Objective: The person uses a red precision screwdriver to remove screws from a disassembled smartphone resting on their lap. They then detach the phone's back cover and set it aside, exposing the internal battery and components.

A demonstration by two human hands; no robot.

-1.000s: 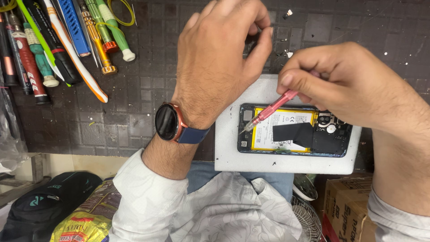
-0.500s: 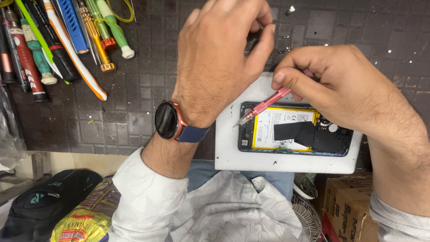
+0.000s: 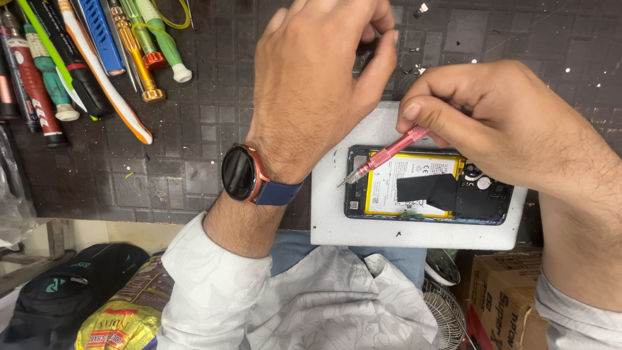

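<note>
Dark gridded work mat (image 3: 194,162) carries a white foam slab (image 3: 337,214) at centre right, supporting an opened black smartphone with yellow battery (image 3: 414,185). Right hand (image 3: 505,123) pinches a pink slim screwdriver (image 3: 382,157); left hand (image 3: 311,84) is curled, contents unseen. Risk: the tip may slip and puncture the battery.

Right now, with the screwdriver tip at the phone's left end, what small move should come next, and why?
Probably lower the tip onto a screw at that end. The right hand holds the pink screwdriver slanted, its tip at the left edge of the opened phone, seemingly just off it. The left hand is above, off the phone.
</note>
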